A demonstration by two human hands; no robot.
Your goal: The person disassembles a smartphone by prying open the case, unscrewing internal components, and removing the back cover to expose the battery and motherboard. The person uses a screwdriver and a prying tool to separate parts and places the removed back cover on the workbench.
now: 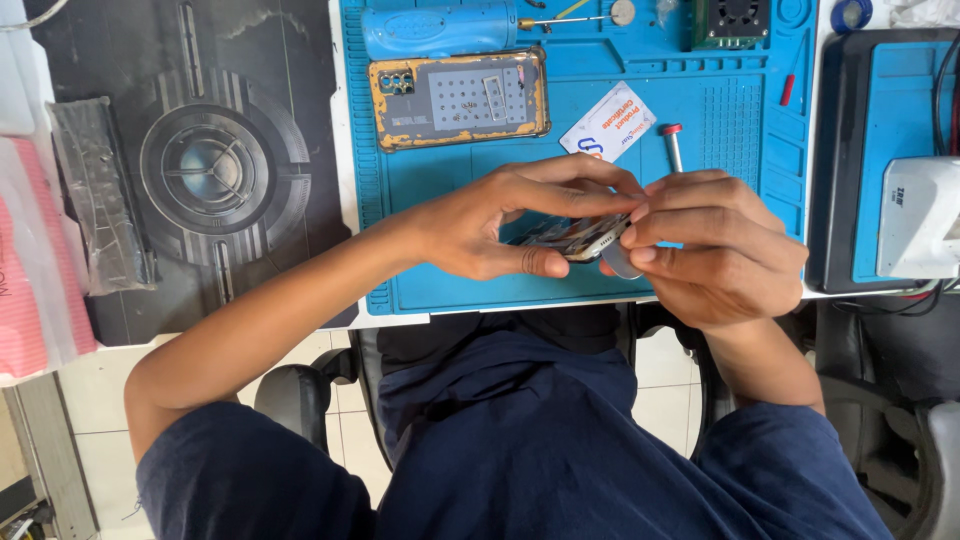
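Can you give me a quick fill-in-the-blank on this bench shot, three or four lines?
1. Both hands, the left hand and the right hand, grip a ____ between them.
2. The work mat under the hands is ____ in colour.
3. The phone back cover with the worn yellow edge lies ____ the hands in the picture.
4. The screwdriver next to the white card has a ____ cap.

Missing words: phone; blue; above; red

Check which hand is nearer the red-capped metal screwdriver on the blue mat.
Right. Right hand lies just below the red-capped metal screwdriver; left hand sits farther left.
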